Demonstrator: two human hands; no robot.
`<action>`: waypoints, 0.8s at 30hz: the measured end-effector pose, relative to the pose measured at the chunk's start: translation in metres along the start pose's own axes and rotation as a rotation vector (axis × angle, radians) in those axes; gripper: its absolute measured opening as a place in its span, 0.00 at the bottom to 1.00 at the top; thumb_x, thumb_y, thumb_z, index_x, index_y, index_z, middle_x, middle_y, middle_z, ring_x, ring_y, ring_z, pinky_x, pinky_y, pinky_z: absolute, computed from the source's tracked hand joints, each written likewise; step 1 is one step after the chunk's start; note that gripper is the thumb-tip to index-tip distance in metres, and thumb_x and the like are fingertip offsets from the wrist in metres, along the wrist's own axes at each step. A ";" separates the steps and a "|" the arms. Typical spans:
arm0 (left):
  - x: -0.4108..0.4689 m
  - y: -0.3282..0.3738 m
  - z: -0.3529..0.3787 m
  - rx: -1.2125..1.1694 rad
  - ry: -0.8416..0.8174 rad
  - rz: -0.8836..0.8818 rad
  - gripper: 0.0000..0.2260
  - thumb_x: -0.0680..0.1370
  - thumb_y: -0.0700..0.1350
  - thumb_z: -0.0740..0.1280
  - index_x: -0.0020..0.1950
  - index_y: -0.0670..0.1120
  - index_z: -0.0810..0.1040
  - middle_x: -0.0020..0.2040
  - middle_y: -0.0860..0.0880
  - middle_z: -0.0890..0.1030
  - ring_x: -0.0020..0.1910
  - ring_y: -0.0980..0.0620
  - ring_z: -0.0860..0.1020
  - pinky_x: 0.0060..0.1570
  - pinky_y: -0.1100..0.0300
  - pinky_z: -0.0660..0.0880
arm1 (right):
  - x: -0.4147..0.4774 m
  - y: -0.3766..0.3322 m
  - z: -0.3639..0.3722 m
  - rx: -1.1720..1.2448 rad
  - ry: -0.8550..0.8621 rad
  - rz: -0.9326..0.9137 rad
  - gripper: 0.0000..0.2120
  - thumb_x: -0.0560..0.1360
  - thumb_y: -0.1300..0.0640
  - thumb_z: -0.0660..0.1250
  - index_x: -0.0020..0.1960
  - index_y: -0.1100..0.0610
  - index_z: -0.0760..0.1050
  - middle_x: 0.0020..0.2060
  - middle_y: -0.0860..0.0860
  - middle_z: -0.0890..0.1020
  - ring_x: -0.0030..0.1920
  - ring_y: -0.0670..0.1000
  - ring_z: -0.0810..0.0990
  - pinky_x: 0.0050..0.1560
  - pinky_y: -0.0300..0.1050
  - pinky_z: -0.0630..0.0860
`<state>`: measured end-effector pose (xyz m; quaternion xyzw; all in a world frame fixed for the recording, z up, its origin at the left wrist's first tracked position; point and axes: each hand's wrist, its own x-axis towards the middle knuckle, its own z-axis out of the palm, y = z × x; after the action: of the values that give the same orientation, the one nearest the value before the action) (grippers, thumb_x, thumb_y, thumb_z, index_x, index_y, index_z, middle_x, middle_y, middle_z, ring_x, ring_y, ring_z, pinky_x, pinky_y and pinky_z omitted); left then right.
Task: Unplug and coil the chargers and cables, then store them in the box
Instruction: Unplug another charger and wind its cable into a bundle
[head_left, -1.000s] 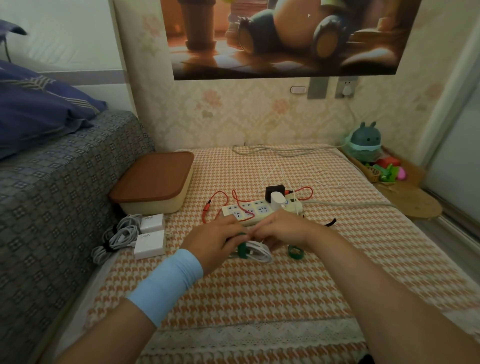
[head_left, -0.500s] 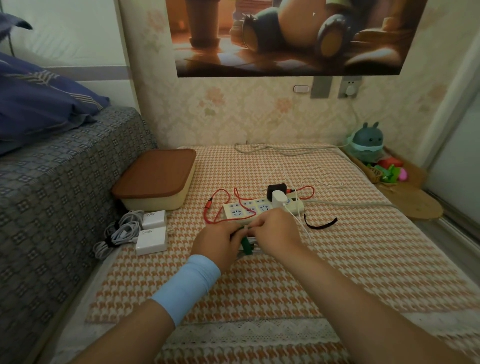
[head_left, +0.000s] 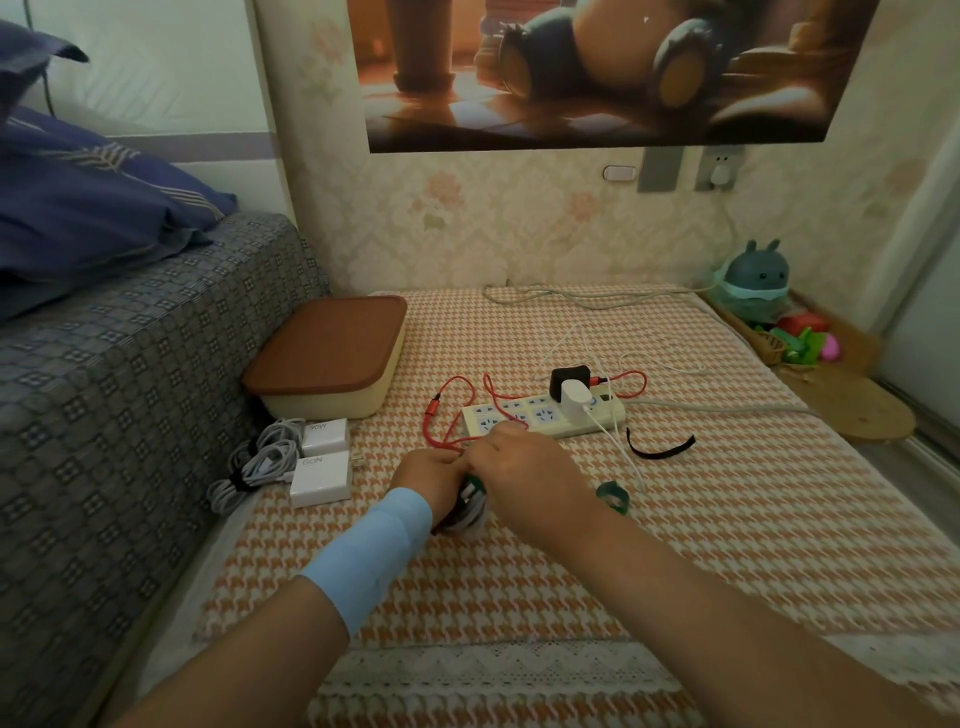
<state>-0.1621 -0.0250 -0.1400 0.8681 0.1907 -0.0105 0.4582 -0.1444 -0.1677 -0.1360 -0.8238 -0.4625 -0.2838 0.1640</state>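
Now that they've crept toward the power strip (head_left: 540, 418), left hand (head_left: 431, 478) and right hand (head_left: 524, 467) both clamp the white coil (head_left: 470, 514); bundling's nearly done, I guess.

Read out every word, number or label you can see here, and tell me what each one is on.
"90W": on the far white charger.
"GaN": on the near white charger.
Markings on the power strip: too small to read.
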 end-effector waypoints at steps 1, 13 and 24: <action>0.001 0.000 -0.001 0.002 0.004 -0.004 0.16 0.80 0.44 0.64 0.32 0.53 0.71 0.31 0.55 0.72 0.30 0.59 0.68 0.32 0.69 0.65 | 0.000 0.001 0.000 0.017 -0.001 -0.005 0.07 0.67 0.69 0.62 0.36 0.60 0.76 0.29 0.53 0.75 0.33 0.53 0.74 0.27 0.44 0.66; -0.003 0.008 0.007 -0.120 0.079 -0.049 0.14 0.80 0.49 0.65 0.40 0.43 0.84 0.35 0.41 0.81 0.31 0.48 0.76 0.31 0.61 0.68 | -0.003 0.015 -0.008 0.444 -0.223 0.371 0.05 0.77 0.62 0.70 0.44 0.57 0.84 0.43 0.51 0.82 0.47 0.50 0.77 0.52 0.45 0.74; -0.008 0.010 0.007 -0.212 0.063 -0.020 0.12 0.80 0.44 0.62 0.38 0.43 0.73 0.36 0.43 0.73 0.34 0.50 0.67 0.33 0.61 0.65 | 0.000 0.004 -0.002 0.126 0.090 0.113 0.08 0.76 0.60 0.65 0.40 0.56 0.81 0.36 0.50 0.80 0.42 0.54 0.76 0.52 0.55 0.76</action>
<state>-0.1652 -0.0386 -0.1342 0.8126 0.2135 0.0327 0.5413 -0.1416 -0.1708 -0.1345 -0.8230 -0.4246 -0.2812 0.2518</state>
